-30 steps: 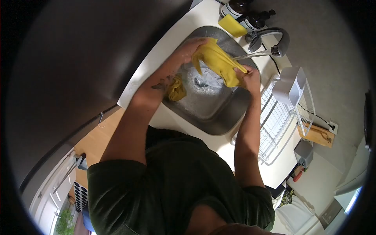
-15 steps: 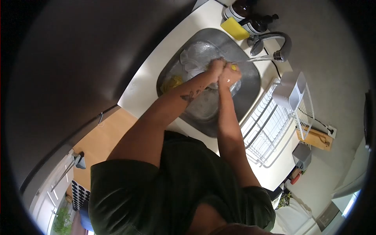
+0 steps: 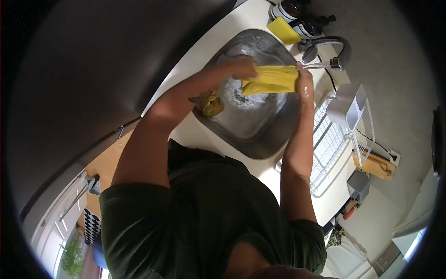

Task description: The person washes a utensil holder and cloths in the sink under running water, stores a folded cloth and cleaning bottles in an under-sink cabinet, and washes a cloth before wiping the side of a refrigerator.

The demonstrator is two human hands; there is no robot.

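Observation:
A wet yellow cloth [image 3: 272,80] is stretched between my two hands above the sink [image 3: 260,149]. My left hand [image 3: 241,68] is closed on its left end, a little blurred by motion. My right hand [image 3: 304,83] pinches the right end, close to the running water from the tap [image 3: 335,64]. A second, crumpled yellow cloth [image 3: 213,105] lies at the left side of the sink, under my left forearm. Whitish wet cloth [image 3: 260,98] lies in the basin, partly hidden by the stretched cloth.
A yellow sponge [image 3: 284,30] and two brown bottles [image 3: 304,27] stand behind the sink. To the right is a wire dish rack [image 3: 325,139] with a light grey holder [image 3: 346,106]. A wooden board [image 3: 375,166] leans against the wall farther right.
My hands were together, wringing a bunched cloth. They have moved apart, left and right, and the yellow cloth is now spread out between them. Water still runs.

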